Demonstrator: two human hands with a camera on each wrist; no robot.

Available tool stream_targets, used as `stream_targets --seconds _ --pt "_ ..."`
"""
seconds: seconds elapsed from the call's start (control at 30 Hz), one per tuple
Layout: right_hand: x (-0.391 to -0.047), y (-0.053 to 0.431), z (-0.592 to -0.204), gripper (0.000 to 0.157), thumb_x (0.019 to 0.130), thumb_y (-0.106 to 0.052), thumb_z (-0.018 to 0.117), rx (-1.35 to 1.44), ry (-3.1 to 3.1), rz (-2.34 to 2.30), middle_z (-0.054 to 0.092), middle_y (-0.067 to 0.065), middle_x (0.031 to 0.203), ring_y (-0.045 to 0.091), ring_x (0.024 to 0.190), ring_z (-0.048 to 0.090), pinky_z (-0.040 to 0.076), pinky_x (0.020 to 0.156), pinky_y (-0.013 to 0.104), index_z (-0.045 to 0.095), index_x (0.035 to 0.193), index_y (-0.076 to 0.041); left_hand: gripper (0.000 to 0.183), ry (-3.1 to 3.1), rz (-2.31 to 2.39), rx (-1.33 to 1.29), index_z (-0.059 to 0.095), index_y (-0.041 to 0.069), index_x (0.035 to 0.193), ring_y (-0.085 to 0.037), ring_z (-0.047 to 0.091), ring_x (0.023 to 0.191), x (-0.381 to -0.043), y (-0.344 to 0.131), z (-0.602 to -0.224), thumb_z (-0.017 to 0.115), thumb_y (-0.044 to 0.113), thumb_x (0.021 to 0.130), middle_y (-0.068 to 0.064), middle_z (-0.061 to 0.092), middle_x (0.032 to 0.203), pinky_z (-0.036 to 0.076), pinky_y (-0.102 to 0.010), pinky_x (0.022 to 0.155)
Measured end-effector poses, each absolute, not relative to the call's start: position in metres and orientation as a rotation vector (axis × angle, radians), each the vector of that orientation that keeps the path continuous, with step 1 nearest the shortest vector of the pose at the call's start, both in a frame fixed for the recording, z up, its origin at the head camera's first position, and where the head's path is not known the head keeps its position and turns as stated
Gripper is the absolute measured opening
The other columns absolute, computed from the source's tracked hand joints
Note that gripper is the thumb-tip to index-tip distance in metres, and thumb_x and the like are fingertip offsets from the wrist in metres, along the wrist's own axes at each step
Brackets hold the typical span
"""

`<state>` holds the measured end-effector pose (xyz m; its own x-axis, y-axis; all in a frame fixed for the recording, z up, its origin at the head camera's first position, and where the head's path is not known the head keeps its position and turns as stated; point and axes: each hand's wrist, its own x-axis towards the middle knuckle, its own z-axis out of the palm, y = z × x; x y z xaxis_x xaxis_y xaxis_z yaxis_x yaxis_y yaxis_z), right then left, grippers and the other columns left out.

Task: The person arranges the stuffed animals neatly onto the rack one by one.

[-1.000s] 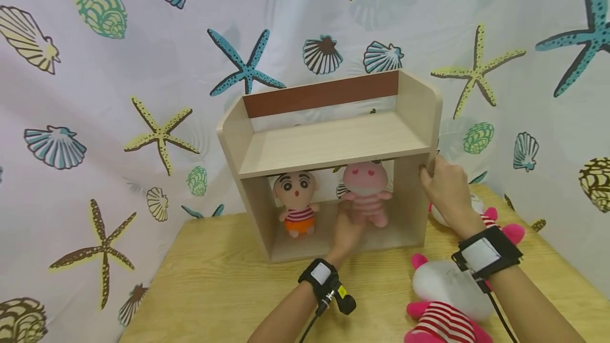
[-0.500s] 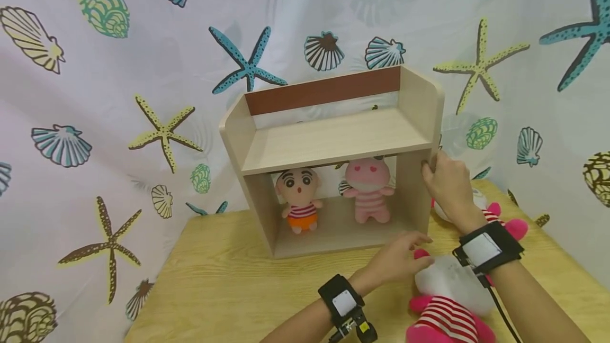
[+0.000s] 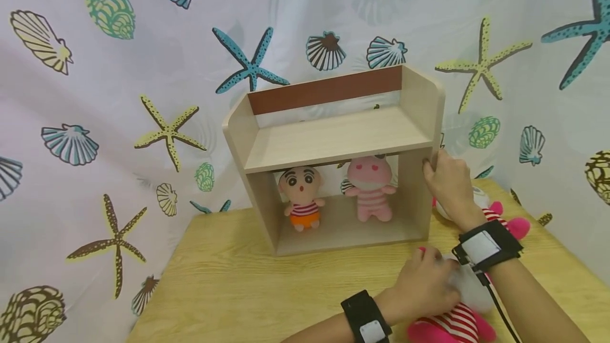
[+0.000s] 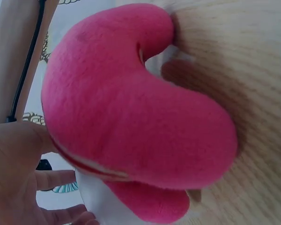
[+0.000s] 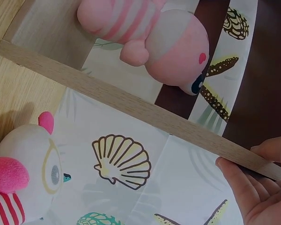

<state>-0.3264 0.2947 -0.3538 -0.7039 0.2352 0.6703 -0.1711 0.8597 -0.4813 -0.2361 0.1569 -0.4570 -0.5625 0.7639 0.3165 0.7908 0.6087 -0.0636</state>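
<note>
My right hand (image 3: 450, 187) grips the right side panel of a pale wooden shelf (image 3: 333, 139). In the right wrist view, thumb and fingers lie on both sides of the panel edge (image 5: 145, 112). My left hand (image 3: 419, 287) is over the head of a plush toy (image 3: 457, 322) with a white head, pink limbs and red-striped shirt, lying on the table. In the left wrist view, the left hand's fingers (image 4: 54, 178) are spread beside the toy's pink lower body (image 4: 112, 103). Part of its head is hidden by the hand.
In the lower compartment sit a boy doll (image 3: 302, 200) in orange shorts and a pink striped plush (image 3: 371, 189). Another white-and-pink plush (image 3: 517, 226) lies right of the shelf, partly hidden by the right arm. A shell-patterned cloth (image 3: 157, 83) hangs behind the wooden table (image 3: 224, 290).
My left hand has let go of the pink striped plush inside the shelf, come out, and moved right and nearer to the front plush toy. My right hand stays on the panel.
</note>
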Motion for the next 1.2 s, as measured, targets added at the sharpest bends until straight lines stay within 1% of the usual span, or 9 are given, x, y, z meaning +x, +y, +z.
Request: stream_targets --seconds 0.1,0.27,0.37,0.5,0.63,0.8,0.97,1.03,1.2 --pt "-0.326 0.294 -0.354 0.030 0.095 -0.010 0.061 -0.048 -2.267 0.682 0.063 0.040 0.087 0.058 0.079 0.063 0.052 0.064 0.063 0.057 0.105 0.018 0.038 -2.525 -0.126 -1.170 0.069 0.033 0.114 -0.010 0.046 0.086 -0.227 0.160 -0.457 0.074 0.043 0.078 0.006 0.051 0.103 0.031 -0.018 0.052" --pt "-0.326 0.294 -0.353 0.033 0.095 -0.010 0.061 -0.056 -2.281 0.679 0.063 0.040 0.089 0.057 0.081 0.063 0.052 0.067 0.063 0.057 0.109 0.020 0.040 -2.522 -0.029 -1.076 0.065 0.029 0.112 -0.011 0.050 0.074 -0.214 0.167 -0.457 0.072 0.048 0.078 0.002 0.052 0.098 0.034 -0.024 0.045" --pt "-0.326 0.294 -0.353 0.033 0.095 -0.010 0.062 -0.054 -2.279 0.673 0.063 0.040 0.089 0.058 0.081 0.063 0.052 0.068 0.063 0.057 0.109 0.019 0.050 -2.530 0.121 -1.042 0.063 0.028 0.112 -0.012 0.052 0.075 -0.208 0.173 -0.456 0.065 0.065 0.079 0.002 0.054 0.098 0.039 -0.026 0.052" --pt "-0.326 0.294 -0.353 0.034 0.096 -0.010 0.061 -0.053 -2.284 0.675 0.063 0.040 0.090 0.057 0.081 0.063 0.052 0.068 0.063 0.057 0.111 0.019 0.079 -2.592 0.309 -1.020 0.059 0.027 0.121 -0.014 0.053 0.077 -0.202 0.181 -0.453 0.051 0.089 0.072 0.002 0.056 0.098 0.041 -0.027 0.058" --pt "-0.325 0.294 -0.353 0.036 0.096 -0.010 0.061 -0.052 -2.297 0.684 0.062 0.041 0.092 0.058 0.083 0.063 0.052 0.069 0.064 0.055 0.114 0.020 0.095 -2.700 0.388 -0.950 0.054 0.029 0.130 -0.014 0.054 0.080 -0.198 0.186 -0.451 0.050 0.096 0.062 0.002 0.055 0.102 0.042 -0.027 0.058" --pt "-0.326 0.293 -0.354 0.037 0.096 -0.011 0.062 -0.056 -2.300 0.684 0.062 0.041 0.093 0.058 0.084 0.062 0.052 0.070 0.064 0.055 0.114 0.020 0.093 -2.670 0.468 -0.944 0.054 0.033 0.130 -0.014 0.051 0.077 -0.195 0.184 -0.452 0.070 0.086 0.056 0.003 0.055 0.100 0.042 -0.031 0.056" --pt "-0.325 0.293 -0.356 0.038 0.096 -0.012 0.062 -0.065 -2.314 0.690 0.062 0.041 0.094 0.058 0.084 0.062 0.052 0.070 0.064 0.055 0.115 0.021 0.051 -2.700 0.454 -0.968 0.052 0.040 0.131 -0.012 0.050 0.095 -0.193 0.176 -0.454 0.071 0.055 0.085 0.009 0.056 0.119 0.043 -0.035 0.078" --pt "-0.324 0.293 -0.356 0.039 0.097 -0.012 0.061 -0.069 -2.322 0.692 0.062 0.042 0.095 0.058 0.085 0.062 0.051 0.071 0.064 0.054 0.116 0.021 0.041 -2.718 0.430 -0.978 0.053 0.039 0.129 -0.012 0.050 0.099 -0.193 0.172 -0.455 0.069 0.045 0.091 0.012 0.054 0.125 0.043 -0.034 0.081" --pt "-0.325 0.294 -0.353 0.038 0.097 -0.013 0.061 -0.050 -2.318 0.688 0.062 0.042 0.094 0.058 0.084 0.062 0.051 0.071 0.064 0.054 0.114 0.021 0.050 -2.689 0.479 -1.028 0.047 0.034 0.133 -0.012 0.050 0.104 -0.198 0.156 -0.458 0.069 0.047 0.090 0.008 0.050 0.128 0.043 -0.029 0.082"
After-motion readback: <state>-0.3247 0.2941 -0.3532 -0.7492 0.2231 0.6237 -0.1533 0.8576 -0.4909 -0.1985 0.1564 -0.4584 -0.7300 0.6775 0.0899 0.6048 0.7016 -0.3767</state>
